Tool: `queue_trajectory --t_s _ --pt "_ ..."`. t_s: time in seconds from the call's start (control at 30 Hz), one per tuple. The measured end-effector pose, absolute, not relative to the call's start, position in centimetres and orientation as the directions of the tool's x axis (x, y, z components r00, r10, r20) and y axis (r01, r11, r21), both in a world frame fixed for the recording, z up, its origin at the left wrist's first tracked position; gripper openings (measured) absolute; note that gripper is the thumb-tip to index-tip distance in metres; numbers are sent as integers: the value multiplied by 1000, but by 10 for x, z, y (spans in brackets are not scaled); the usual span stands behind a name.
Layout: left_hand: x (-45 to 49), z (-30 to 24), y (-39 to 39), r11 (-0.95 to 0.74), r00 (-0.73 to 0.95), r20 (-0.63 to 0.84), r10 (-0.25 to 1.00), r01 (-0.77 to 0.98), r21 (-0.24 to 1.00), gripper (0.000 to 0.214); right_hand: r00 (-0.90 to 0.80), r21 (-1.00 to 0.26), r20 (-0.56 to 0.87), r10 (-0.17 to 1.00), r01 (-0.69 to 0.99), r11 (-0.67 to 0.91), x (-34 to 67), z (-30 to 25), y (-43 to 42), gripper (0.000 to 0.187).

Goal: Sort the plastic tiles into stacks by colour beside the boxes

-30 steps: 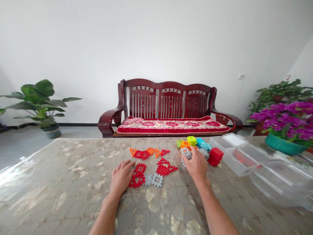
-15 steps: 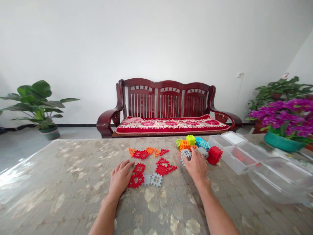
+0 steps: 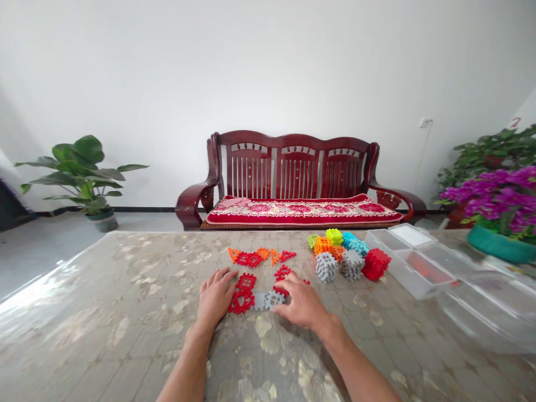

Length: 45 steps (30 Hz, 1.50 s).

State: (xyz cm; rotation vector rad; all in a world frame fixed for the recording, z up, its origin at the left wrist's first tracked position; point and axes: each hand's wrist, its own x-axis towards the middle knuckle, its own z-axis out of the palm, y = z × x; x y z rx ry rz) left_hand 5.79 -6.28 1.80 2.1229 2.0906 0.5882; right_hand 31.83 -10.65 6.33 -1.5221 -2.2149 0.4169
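Observation:
My left hand (image 3: 216, 297) lies flat on the table with its fingers stretched out, touching the left side of the red interlocking tiles (image 3: 244, 281). Across from it, my right hand (image 3: 302, 301) rests over the right side of the layout. Its thumb and forefinger are spread around the end of a grey tile (image 3: 274, 300); whatever is beneath the palm is hidden. Another grey tile (image 3: 260, 301) joins this one to the red ones. A red piece (image 3: 282, 272) shows above my right fingers. Farther back lies a row of red and orange pieces (image 3: 263, 254).
Several tile stacks stand right of the layout, among them grey (image 3: 326, 268), red (image 3: 376, 264), orange (image 3: 322, 245) and blue (image 3: 357, 245). Beyond them is a clear plastic divided box (image 3: 412, 279). A purple flower pot (image 3: 498, 243) stands at the right edge.
My right hand has moved left from the grey stacks to the grey tile's right end. My left hand stays beside the red tiles. The view has shifted slightly left.

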Motion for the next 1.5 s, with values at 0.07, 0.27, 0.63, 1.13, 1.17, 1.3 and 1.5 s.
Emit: queue_trajectory --t_s 0.07,0.27,0.63,1.13,1.17,1.3,1.5 --pt "58 18 -63 -52 -17 195 981 939 341 41 -328 -399 129 936 847 352 309 58 -111 55" --pt "58 19 -64 -61 -11 207 978 940 335 42 -365 -339 142 920 856 391 314 53 -108 38" --pt "59 21 -64 -54 -15 202 979 942 332 41 -164 -305 230 959 924 230 315 49 -107 29" --pt "57 19 -63 -58 -1 188 982 950 306 41 -68 -322 242 968 935 146 315 42 -105 48" --pt "57 19 -63 -58 1 186 983 951 303 41 -68 -329 245 967 933 148 315 41 -105 52" --pt "56 16 -61 -66 8 197 980 955 290 41 -99 -328 224 970 929 170 313 43 -107 51" --pt "55 13 -60 -65 1 214 977 954 294 41 -138 -296 178 974 937 187 314 48 -109 50"
